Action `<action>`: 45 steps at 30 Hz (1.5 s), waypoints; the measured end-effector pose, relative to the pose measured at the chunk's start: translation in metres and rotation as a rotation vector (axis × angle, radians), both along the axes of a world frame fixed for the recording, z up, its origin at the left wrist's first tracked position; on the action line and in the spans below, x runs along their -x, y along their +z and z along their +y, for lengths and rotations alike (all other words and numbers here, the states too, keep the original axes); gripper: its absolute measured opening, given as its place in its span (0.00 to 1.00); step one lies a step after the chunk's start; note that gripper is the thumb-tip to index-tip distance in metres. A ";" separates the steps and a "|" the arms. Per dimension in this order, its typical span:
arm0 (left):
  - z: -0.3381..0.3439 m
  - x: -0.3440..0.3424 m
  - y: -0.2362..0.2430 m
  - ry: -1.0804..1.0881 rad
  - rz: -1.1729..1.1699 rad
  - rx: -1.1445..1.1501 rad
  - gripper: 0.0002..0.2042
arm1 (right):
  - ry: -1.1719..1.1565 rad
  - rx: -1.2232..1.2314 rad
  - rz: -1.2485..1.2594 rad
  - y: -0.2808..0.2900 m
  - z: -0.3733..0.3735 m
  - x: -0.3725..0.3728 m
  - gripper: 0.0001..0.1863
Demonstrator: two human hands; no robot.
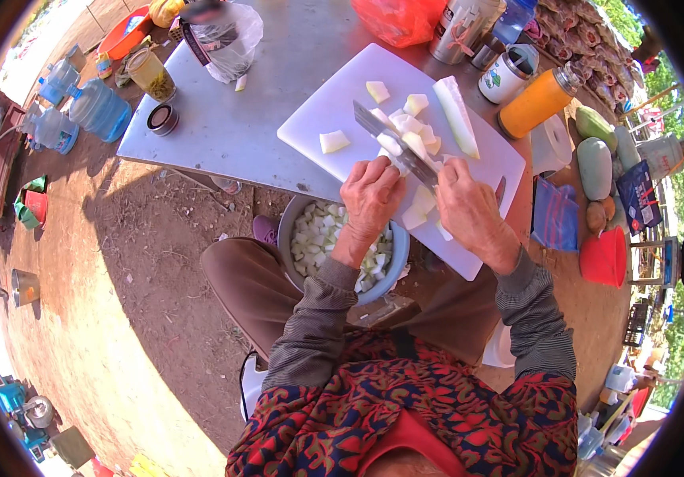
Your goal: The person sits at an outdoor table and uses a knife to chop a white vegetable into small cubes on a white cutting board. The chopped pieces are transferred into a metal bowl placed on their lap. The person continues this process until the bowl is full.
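Right now, both hands are at work over a white cutting board (310, 127), which lies across the near right part of the surface (215, 119). The right hand (475, 208) has its fingers closed around the handle of a knife (375, 126), whose blade slants to the far left among the pale vegetable chunks (410, 125). The left hand (370, 195) curls its fingers down on a pale piece (390, 145) at the blade's left side; what lies beneath the palm is hidden. A long pale wedge (456, 117) rests to the right of the chunks, and a lone cube (334, 141) sits well apart on the left of the board. Below the near edge, by the left knee, a light blue bowl (400, 262) holds many diced pieces (318, 238). An orange bottle (534, 105) and a white mug (504, 78) stand beyond the board on the far right, while a clear plastic bag (234, 44) lies on the far left.
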State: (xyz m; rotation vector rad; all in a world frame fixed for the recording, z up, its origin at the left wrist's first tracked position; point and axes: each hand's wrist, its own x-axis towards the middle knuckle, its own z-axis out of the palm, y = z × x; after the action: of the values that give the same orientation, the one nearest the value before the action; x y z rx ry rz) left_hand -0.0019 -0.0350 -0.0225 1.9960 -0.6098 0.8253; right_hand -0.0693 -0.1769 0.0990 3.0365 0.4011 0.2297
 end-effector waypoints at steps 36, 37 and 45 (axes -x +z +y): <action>0.032 0.017 0.003 -0.083 0.070 0.067 0.18 | -0.094 -0.338 0.055 0.003 0.004 0.005 0.09; 0.032 0.015 0.002 -0.087 0.056 0.046 0.18 | -0.068 -0.312 0.058 0.002 0.005 0.007 0.09; 0.028 0.007 -0.007 -0.136 0.101 0.016 0.14 | 0.029 -0.028 -0.001 -0.003 0.019 0.005 0.10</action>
State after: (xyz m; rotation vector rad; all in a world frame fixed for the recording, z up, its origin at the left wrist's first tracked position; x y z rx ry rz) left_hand -0.0086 -0.0071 -0.0294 1.9451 -0.6699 0.6417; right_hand -0.0744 -0.1577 0.0961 3.0600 0.4455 0.2401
